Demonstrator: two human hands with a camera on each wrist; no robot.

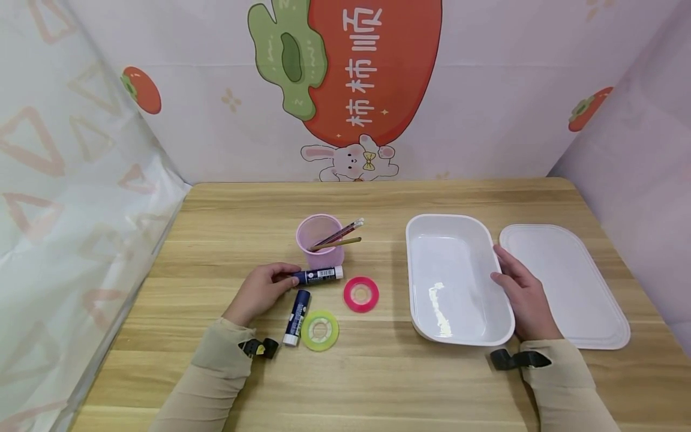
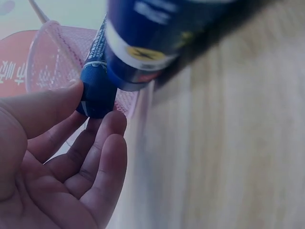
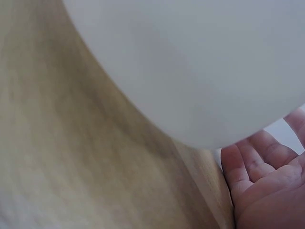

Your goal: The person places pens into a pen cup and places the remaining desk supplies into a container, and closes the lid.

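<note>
My left hand [image 1: 261,292] pinches a dark blue glue stick [image 1: 318,275] at its capped end, between thumb and fingers. It lies sideways, white end pointing right, just in front of a pink mesh pen cup [image 1: 318,259]. Close below is a second glue stick [image 1: 297,318], which looms large in the left wrist view. My right hand [image 1: 526,294] holds the right side of a white rectangular container [image 1: 453,276], thumb on its rim and fingers along the outer wall. In the right wrist view, the container's wall [image 3: 190,71] hides some fingertips.
Several pencils [image 1: 345,230] lean in the cup. A pink tape roll [image 1: 361,281] and a yellow-green tape roll [image 1: 308,331] lie on the wooden table [image 1: 378,384]. Right of the container lies a flat white lid [image 1: 567,282]. Printed cloth [image 1: 486,120] hangs behind the table.
</note>
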